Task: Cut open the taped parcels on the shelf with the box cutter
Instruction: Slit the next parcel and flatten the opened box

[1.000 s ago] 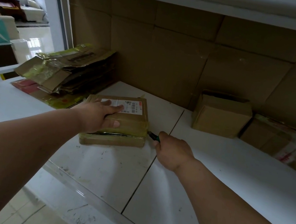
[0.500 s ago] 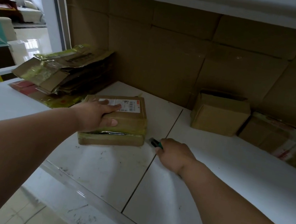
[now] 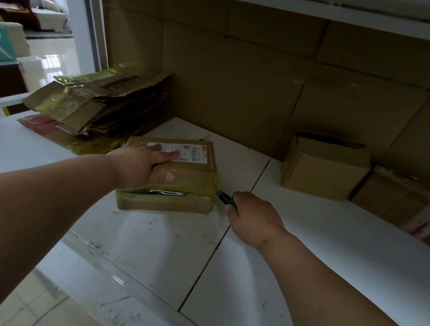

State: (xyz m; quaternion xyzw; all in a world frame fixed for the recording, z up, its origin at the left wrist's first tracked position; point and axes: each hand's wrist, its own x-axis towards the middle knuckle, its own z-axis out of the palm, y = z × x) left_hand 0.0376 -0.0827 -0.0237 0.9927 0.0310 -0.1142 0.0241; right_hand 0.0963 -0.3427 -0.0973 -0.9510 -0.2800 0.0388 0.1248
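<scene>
Two bare forearms reach in over the white shelf [image 3: 155, 249] from the near edge. The left hand [image 3: 142, 167] lies palm down on top of the flat taped parcel [image 3: 177, 182], fingers spread toward the white shipping label [image 3: 181, 152] and thumb pressed on the top near the front edge, not closed around anything. The right hand [image 3: 252, 219] is fisted around the box cutter [image 3: 226, 199], knuckles up, wrist bent slightly; only the green handle end and the dark tip stick out past the thumb side, and the tip sits right at the parcel's near right corner, level with the shiny seam that runs along its front face. Whether the blade touches the tape cannot be told. The parcel rests flat on the left shelf panel, just left of the dark joint between panels. Behind and left of it lies a heap of flattened cartons [image 3: 99, 105] with yellowish tape. To the right, against the cardboard backing [image 3: 249, 83], stands a small brown box [image 3: 322, 168], and further right a taped package [image 3: 411, 211] partly cut off by the frame. Nothing lies between the cutter and the parcel.
</scene>
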